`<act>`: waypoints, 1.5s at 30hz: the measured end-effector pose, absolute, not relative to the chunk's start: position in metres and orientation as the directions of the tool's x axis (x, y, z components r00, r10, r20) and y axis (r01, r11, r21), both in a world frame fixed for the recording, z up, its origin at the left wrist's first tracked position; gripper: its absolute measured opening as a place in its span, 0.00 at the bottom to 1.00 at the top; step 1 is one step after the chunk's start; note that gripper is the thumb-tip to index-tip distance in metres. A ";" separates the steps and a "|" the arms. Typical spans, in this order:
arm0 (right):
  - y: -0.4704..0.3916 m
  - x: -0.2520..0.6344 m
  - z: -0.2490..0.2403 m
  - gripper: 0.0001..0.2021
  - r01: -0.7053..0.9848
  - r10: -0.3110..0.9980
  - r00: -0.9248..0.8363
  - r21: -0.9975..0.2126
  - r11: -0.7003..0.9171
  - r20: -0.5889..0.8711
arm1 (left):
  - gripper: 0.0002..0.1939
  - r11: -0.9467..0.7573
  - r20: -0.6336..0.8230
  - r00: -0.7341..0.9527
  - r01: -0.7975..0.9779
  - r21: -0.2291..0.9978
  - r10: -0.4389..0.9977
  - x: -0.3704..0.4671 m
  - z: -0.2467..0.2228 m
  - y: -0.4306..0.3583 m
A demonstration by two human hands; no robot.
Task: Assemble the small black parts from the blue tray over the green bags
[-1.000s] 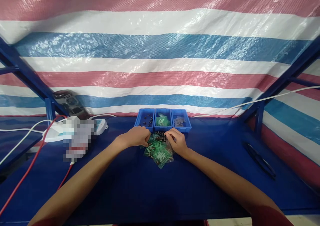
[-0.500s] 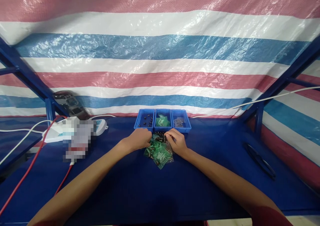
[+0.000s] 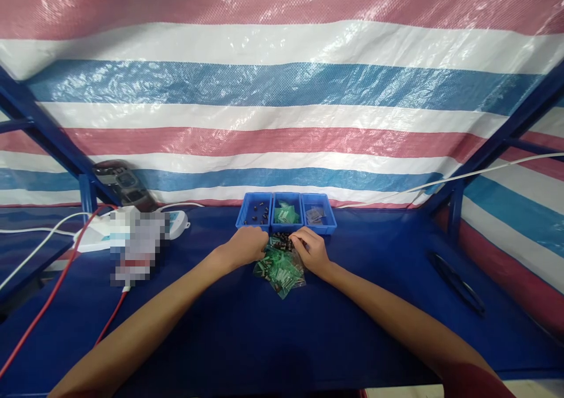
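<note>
A loose pile of small green plastic packets [image 3: 282, 272] lies on the blue table, with small dark cylindrical parts [image 3: 282, 241] among and behind it. At the left side of the pile is my left hand [image 3: 248, 245], its fingers curled closed and mostly hidden from view. My right hand [image 3: 312, 249] is at the pile's right side, thumb and fingers pinched together near the dark parts. Whatever either hand holds is too small or hidden to name. Just beyond both hands stand three joined blue bins: the left bin [image 3: 241, 215], the middle bin [image 3: 287, 228] and the right bin [image 3: 326, 229].
Dark parts sit in the left bin, green packets in the middle one, clear packets in the right. A white power strip [image 3: 94, 236] with cables is at left, beside a blurred-out object [image 3: 143, 248]. Dark-rimmed oval object [image 3: 457, 283] lies at right. Striped sheeting [image 3: 282, 116] hangs behind.
Almost nothing differs. Both hands stay at the pile in the same closed poses, and the view has shifted very slightly.
</note>
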State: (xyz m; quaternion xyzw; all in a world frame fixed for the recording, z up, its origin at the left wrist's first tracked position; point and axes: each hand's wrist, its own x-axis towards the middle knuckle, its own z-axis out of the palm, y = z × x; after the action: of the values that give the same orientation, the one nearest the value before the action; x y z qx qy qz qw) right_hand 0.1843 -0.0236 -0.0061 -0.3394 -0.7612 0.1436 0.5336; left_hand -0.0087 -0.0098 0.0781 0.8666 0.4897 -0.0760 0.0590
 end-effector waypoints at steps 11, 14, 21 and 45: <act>-0.023 0.185 -0.006 0.13 0.373 0.674 -0.205 -0.580 0.724 0.710 | 0.02 -0.545 -0.142 0.537 0.839 -0.014 0.831 -0.012 0.084 -0.008; -0.023 0.185 -0.006 0.13 0.371 0.673 -0.207 -0.580 0.725 0.710 | 0.03 -0.567 -0.074 0.568 0.823 0.033 0.820 -0.012 0.086 -0.006; -0.022 0.183 -0.006 0.12 0.391 0.681 -0.211 -0.578 0.717 0.701 | 0.07 -0.608 0.099 0.601 0.772 0.184 0.793 -0.004 0.077 0.005; -0.022 0.188 -0.007 0.12 0.389 0.705 -0.169 -0.611 0.690 0.689 | 0.14 -0.762 0.523 0.595 0.623 0.180 0.610 0.001 0.018 -0.002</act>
State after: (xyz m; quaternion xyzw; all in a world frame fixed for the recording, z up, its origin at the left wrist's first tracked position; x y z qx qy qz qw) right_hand 0.1878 -0.0218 -0.0069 -0.3647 -0.7499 0.1486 0.5315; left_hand 0.0013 -0.0019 0.0178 0.8930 0.3451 0.2885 -0.0108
